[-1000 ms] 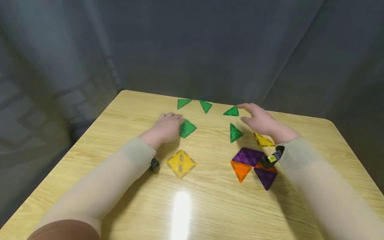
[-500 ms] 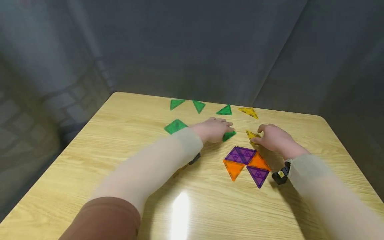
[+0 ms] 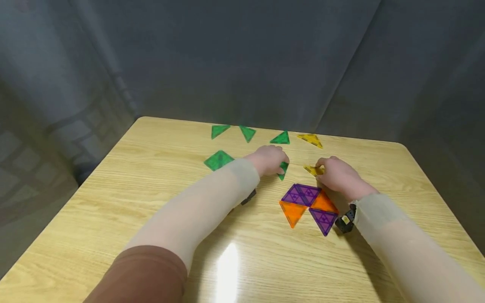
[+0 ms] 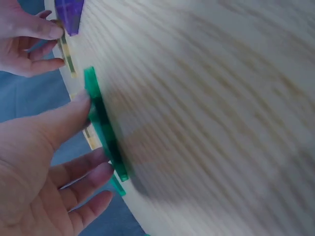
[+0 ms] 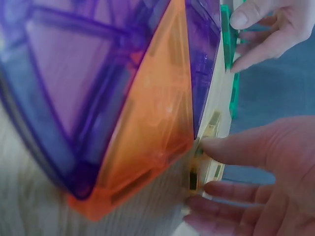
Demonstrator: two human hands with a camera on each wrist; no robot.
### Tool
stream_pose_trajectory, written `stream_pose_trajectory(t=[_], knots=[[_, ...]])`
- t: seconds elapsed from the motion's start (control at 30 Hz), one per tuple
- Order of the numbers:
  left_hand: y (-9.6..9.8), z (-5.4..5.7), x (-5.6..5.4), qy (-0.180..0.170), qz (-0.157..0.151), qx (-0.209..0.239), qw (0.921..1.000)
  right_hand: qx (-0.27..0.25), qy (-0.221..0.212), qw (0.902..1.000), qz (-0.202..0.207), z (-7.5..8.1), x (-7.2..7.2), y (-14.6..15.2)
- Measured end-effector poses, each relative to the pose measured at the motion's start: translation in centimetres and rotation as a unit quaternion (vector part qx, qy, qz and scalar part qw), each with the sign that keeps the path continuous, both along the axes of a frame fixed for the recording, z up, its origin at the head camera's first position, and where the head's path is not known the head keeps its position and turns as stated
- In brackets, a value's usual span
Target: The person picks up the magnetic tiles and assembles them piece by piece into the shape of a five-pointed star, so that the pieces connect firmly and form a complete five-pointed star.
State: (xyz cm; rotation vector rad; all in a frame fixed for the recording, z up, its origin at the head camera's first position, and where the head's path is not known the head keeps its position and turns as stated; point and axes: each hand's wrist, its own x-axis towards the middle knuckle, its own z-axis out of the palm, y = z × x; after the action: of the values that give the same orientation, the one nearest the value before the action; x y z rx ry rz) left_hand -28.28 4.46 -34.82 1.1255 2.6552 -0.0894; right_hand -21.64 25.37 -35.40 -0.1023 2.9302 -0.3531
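Observation:
My left hand (image 3: 267, 160) pinches a green translucent triangle magnetic tile (image 3: 283, 171) between thumb and fingertips. In the left wrist view that green tile (image 4: 106, 132) is tipped on edge close over the wood. My right hand (image 3: 337, 174) holds a yellow triangle tile (image 3: 311, 170) by thumb and fingers, low over the table; the right wrist view catches the yellow tile (image 5: 194, 174) edge-on. Just in front of the hands lie purple tiles (image 3: 308, 194) and orange triangle tiles (image 3: 293, 213), joined in a fan shape. Part of each held tile is hidden by fingers.
Along the back of the wooden table (image 3: 113, 202) lie green triangles (image 3: 248, 133) and a yellow triangle (image 3: 311, 140). A green diamond-shaped piece (image 3: 218, 160) sits left of the left hand, partly behind its sleeve. A dark curtain (image 3: 235, 63) hangs behind the table.
The left hand left the green diamond-shaped piece, moved right and took hold of a green triangle. The right hand came down from the back and gripped the yellow triangle, shifting it slightly left.

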Motion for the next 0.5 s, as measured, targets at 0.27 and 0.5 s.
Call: stream_pose_trajectory(t=[0.27,0.5], knots=[[-1.3,-0.2,-0.5,-0.011,0.045,0.030,0.9985,-0.051,0.032,0.9968,0.053,-1.1,-0.5,-0.8],[-2.0,-0.6,-1.2,-0.028,0.041,0.040,0.9980,-0.117,-0.027,0.9894,0.082,-1.4,-1.1,-1.7]])
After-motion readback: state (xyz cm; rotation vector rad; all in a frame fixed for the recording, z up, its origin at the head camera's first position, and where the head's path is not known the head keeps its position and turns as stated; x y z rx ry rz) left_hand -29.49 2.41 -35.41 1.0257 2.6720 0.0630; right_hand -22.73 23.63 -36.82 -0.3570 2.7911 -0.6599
